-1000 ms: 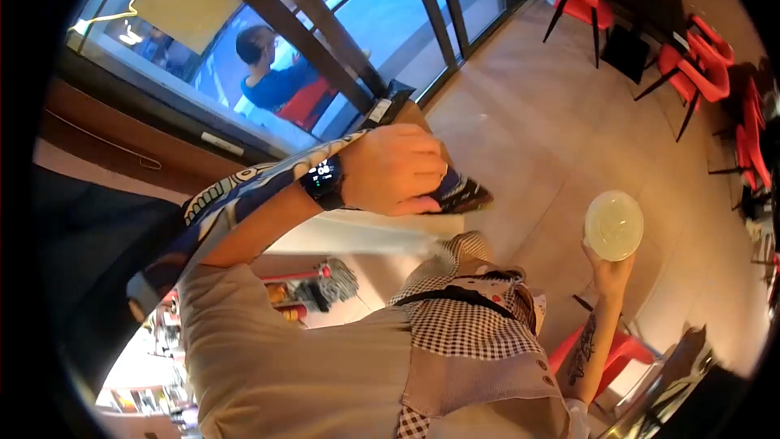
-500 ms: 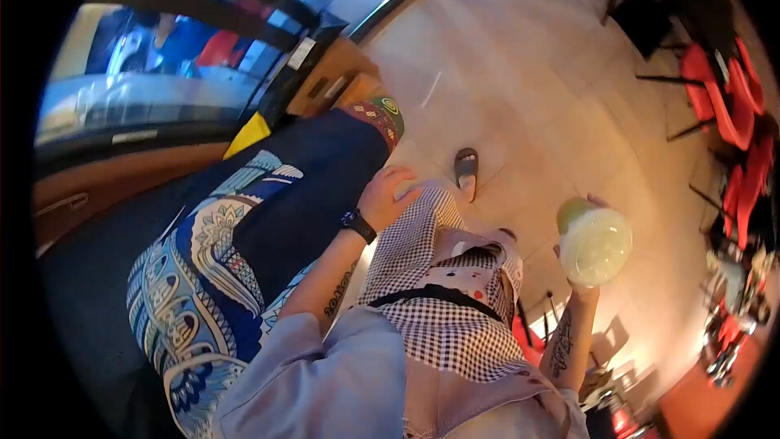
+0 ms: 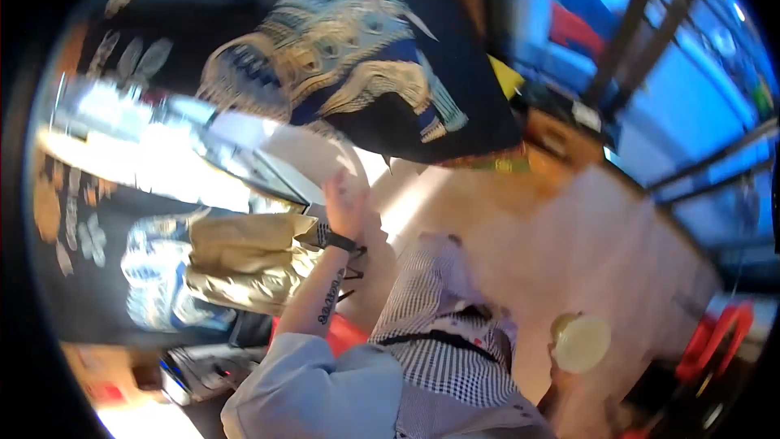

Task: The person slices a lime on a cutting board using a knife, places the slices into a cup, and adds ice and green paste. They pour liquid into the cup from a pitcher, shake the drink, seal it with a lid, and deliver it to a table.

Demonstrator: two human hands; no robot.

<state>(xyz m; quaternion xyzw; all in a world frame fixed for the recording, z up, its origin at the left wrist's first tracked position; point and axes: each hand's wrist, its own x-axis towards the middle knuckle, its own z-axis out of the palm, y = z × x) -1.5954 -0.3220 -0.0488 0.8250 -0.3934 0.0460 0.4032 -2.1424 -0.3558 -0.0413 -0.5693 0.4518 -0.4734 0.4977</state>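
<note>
In the head view my right hand (image 3: 561, 378) is wrapped round a rounded cup (image 3: 583, 344) of pale yellow-green contents, low on the right. Part of that hand is hidden behind the cup. My left hand (image 3: 347, 210), smeared by motion, reaches forward with its fingers stretched out and nothing visible in them. It is just below the lower edge of a dark hanging curtain (image 3: 479, 122) with a blue and cream pattern. Under my arms hangs a checked apron (image 3: 443, 362) with a black waist tie.
Through the doorway a brightly lit area (image 3: 154, 150) shows at left. A tan cloth (image 3: 252, 260) hangs beside another patterned panel (image 3: 154, 276). Pale floor (image 3: 496, 219) runs to a dark-framed glass door (image 3: 682, 106) on the right. Red chairs (image 3: 715, 345) stand at lower right.
My view has swung left, so the curtain now spans the top and the bright doorway shows. My left hand has lifted forward toward the curtain's edge. The cup stays in my right hand, lower in view.
</note>
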